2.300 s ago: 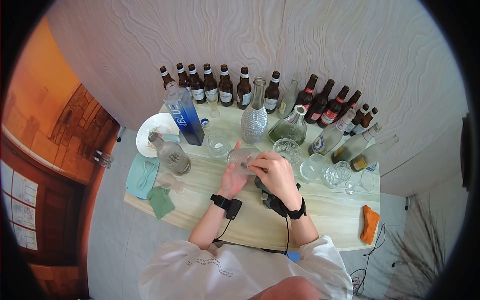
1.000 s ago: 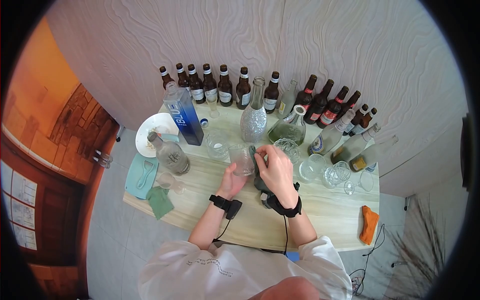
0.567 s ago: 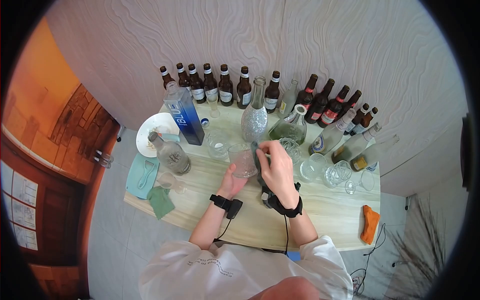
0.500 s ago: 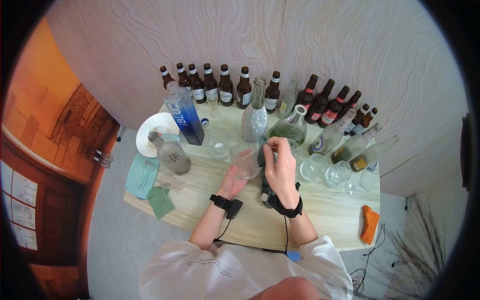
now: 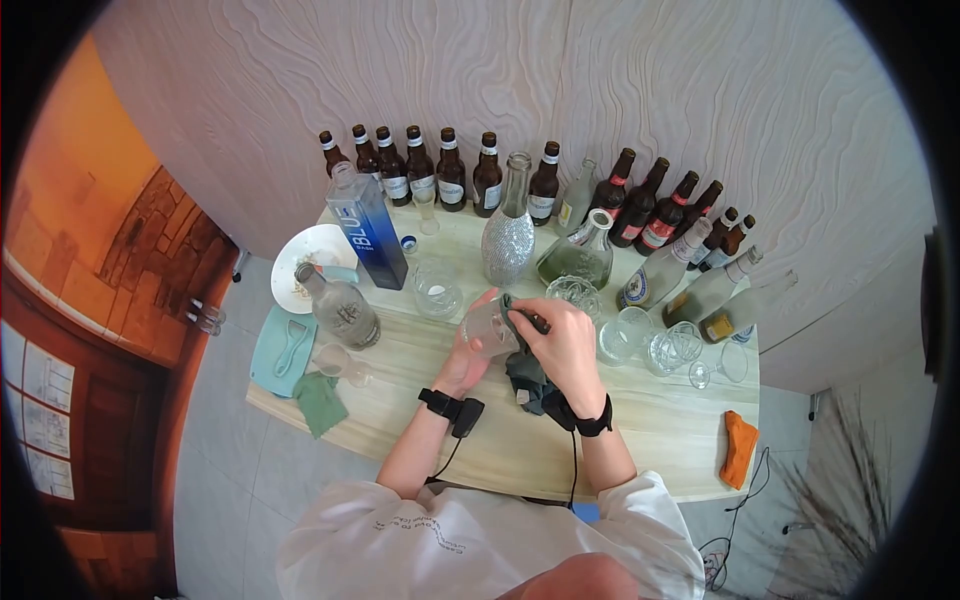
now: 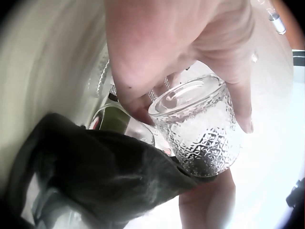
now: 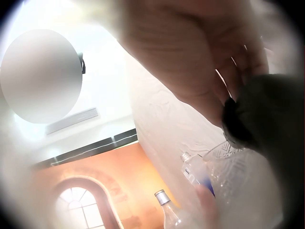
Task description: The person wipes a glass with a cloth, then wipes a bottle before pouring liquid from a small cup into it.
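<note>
My left hand (image 5: 460, 366) holds a clear patterned glass tumbler (image 5: 485, 330) over the middle of the table, its mouth tipped toward my right hand. In the left wrist view, fingers and thumb grip the tumbler (image 6: 202, 136) near its thick base, and the embossed diamond pattern shows. My right hand (image 5: 568, 345) pinches a dark grey-green cloth (image 5: 528, 382) at the tumbler's rim, with part of the cloth reaching into the mouth. The rest of the cloth hangs below that hand. In the right wrist view the cloth (image 7: 271, 119) hides the fingertips and part of the glass.
Brown beer bottles (image 5: 452, 185) line the back. A blue bottle (image 5: 370, 240), a silver sparkly bottle (image 5: 508, 248) and a decanter (image 5: 578, 262) stand closer. Several glasses (image 5: 625, 335) sit right. A green cloth (image 5: 320, 402) lies left, an orange cloth (image 5: 739, 450) right.
The tumbler, tilted at first, was turned more upright, then tipped again toward my right hand. My right hand drew slightly right, then came back to the rim with the cloth.
</note>
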Available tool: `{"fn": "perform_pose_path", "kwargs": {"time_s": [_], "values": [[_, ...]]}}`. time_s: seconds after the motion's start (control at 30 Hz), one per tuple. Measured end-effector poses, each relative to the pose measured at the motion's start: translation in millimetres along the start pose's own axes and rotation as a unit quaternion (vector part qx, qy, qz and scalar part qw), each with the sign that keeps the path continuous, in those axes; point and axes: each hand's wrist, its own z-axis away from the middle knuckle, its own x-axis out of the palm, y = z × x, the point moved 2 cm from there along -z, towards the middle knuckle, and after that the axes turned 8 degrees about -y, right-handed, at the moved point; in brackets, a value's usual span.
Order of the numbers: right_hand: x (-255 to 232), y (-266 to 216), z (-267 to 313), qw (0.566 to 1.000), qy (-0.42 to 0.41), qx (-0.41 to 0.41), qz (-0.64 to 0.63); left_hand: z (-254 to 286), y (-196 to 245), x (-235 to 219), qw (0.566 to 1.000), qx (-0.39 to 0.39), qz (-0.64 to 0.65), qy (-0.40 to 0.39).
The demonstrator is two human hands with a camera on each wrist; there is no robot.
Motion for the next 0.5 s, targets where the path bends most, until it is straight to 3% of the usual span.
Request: {"fn": "perform_pose_path", "kwargs": {"time_s": [0.5], "values": [[11.9,11.2,2.5,0.994,-0.098,0.011,0.037,0.6,-4.3,-10.3,1.0,-0.005,-0.018,0.004]]}}
